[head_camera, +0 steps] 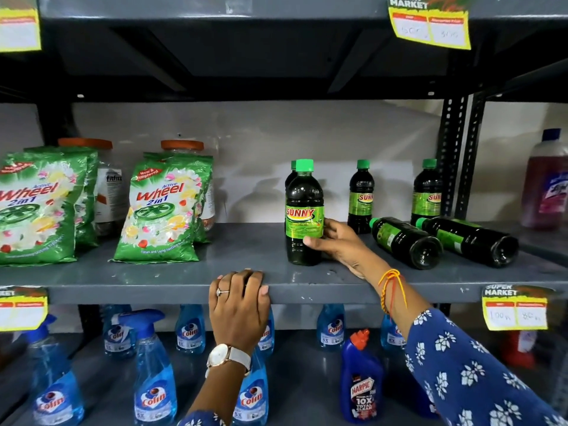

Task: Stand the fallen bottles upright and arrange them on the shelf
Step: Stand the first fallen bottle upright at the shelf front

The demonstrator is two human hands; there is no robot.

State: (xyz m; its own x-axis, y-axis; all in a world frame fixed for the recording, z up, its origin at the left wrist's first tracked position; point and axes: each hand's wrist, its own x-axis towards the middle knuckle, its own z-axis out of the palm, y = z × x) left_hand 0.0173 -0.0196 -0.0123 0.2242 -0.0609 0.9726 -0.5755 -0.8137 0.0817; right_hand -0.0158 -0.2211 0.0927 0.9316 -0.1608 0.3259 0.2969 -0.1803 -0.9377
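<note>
Two fallen bottles: the near fallen bottle [405, 241] and the far fallen bottle [467, 241] are seen lying on their sides on the shelf [153, 278], just beside each other; whether they touch cannot be told.
Direction from the right hand: both are found at about 3 o'clock of the right hand [333, 241], the near one close by, the far one beyond it.
Long axis: each is laid with its green cap toward 10 o'clock, at the back of the shelf, and its base toward 4 o'clock, at the front edge.
Nearer hand: the right hand is judged far nearer; the left hand [238, 305] is well apart, at about 8 o'clock of the fallen pair.
Right hand state: it is wrapped partly round the held bottle [304, 210], thumb on the front below the label and fingers behind on the right side. This bottle stands upright with its base on the shelf.
Left hand state: it is curled over the front lip of the shelf, fingers on top; nothing else is held.
Upright bottles: one more is half hidden directly behind the held bottle, and two back bottles [361, 196] stand at 12 o'clock of the fallen pair.
Next move, as a judgement: a release and a short reach toward 3 o'clock would be called for, with the near bottle tipped up about its base.
</note>
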